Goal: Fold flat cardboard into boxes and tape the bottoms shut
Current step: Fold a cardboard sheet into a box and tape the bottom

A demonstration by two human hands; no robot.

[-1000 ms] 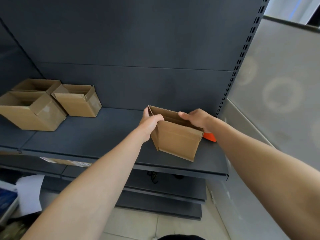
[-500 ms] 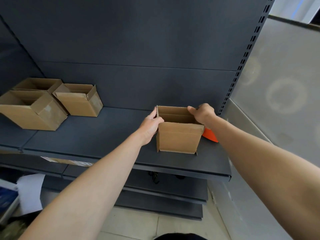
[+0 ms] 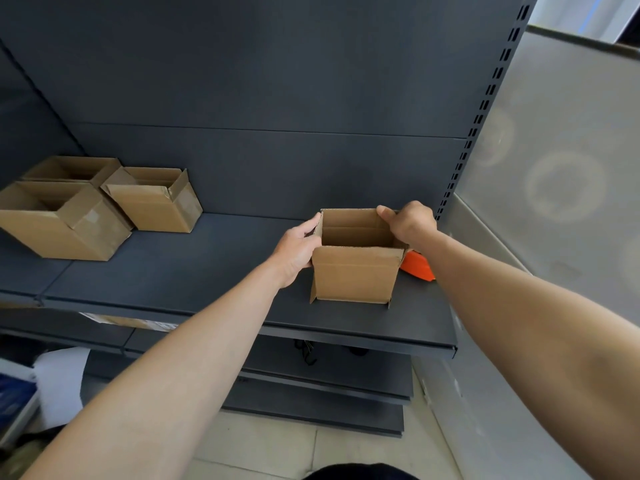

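A small brown cardboard box [image 3: 355, 275] stands upright on the dark shelf [image 3: 194, 278], its top open and its flaps up. My left hand [image 3: 298, 249] presses against the box's left wall with fingers along the left flap. My right hand [image 3: 408, 221] grips the far right top edge of the box. An orange tape dispenser [image 3: 417, 265] lies just right of the box, partly hidden behind my right forearm.
Three open-topped cardboard boxes [image 3: 152, 202] sit at the shelf's left end. The shelf's slotted upright [image 3: 485, 109] rises at the right, with a grey wall beyond it. Lower shelves, white paper [image 3: 60, 382] and tiled floor lie below.
The box was held tilted above the shelf a second ago. It now stands squarely on the shelf, further back, with both hands still on it.
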